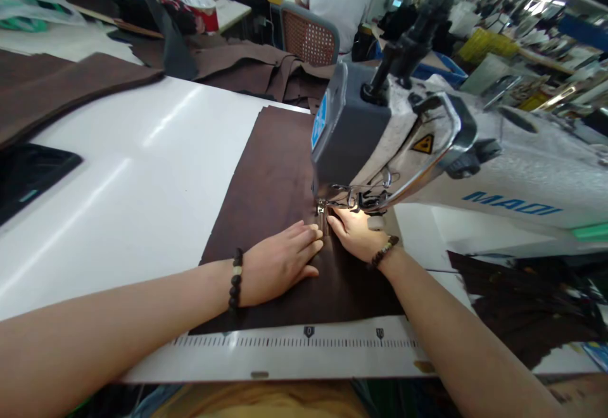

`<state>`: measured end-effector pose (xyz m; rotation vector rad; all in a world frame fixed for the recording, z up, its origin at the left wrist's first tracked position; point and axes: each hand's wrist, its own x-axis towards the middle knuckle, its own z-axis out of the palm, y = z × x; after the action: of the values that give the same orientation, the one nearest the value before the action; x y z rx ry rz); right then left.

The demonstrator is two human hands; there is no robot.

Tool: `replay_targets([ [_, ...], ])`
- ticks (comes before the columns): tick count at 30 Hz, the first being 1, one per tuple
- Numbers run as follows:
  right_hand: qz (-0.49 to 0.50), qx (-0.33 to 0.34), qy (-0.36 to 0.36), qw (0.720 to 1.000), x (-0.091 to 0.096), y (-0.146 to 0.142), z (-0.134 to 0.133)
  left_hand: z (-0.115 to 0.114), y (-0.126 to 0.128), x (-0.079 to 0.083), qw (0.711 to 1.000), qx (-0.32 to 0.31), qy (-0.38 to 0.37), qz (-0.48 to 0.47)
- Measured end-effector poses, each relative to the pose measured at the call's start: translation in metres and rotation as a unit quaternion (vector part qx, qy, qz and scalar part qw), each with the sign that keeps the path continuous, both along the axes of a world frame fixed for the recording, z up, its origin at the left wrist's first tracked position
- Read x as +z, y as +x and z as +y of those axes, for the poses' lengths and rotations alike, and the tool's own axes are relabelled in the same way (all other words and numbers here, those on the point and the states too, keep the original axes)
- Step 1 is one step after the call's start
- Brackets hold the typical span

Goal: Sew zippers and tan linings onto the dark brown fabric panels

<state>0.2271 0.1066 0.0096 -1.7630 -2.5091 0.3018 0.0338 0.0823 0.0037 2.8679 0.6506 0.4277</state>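
A dark brown leather panel [280, 171] lies flat on the white sewing table [133, 171], and its far part runs under the head of a white MAQI industrial sewing machine [403, 145]. My left hand [280, 265], wearing a dark beaded bracelet, presses flat on the leather just in front of the metal presser foot [322, 212]. My right hand [351, 234], with a brown beaded bracelet, rests on the leather on the other side of the foot, under the machine's lamp. The needle point is hidden among the foot's parts.
A printed ruler strip [294, 342] runs along the table's near edge. Brown leather pieces [71, 85] lie at the far left, beside a black tablet [28, 177]. Dark leather scraps [522, 310] sit lower right. Beyond, a person in a white shirt [337, 0] sits on a cane-backed chair [308, 35].
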Motion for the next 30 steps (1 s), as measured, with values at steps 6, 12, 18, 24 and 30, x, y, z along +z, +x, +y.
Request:
replay_targets([
  [6,0.031,-0.010,0.005,0.999,-0.0019,-0.0001,-0.0035,-0.0003,0.0021,-0.0009,1.000,0.003,0.001,-0.009],
  [12,0.055,-0.018,0.021,0.998,-0.0014,-0.0013,-0.0053,-0.0012,0.0027,-0.0058,1.000,0.006,0.005,0.001],
  [18,0.035,-0.026,0.011,0.999,0.0013,-0.0052,-0.0072,0.0000,-0.0003,-0.0055,1.000,-0.006,-0.010,-0.008],
  [24,0.045,-0.023,0.011,0.999,0.0010,-0.0057,-0.0079,-0.0002,-0.0005,-0.0027,1.000,-0.001,-0.009,-0.009],
  [30,0.051,-0.009,0.018,0.998,-0.0028,-0.0036,-0.0075,-0.0026,0.0008,-0.0031,1.000,0.011,-0.005,-0.007],
])
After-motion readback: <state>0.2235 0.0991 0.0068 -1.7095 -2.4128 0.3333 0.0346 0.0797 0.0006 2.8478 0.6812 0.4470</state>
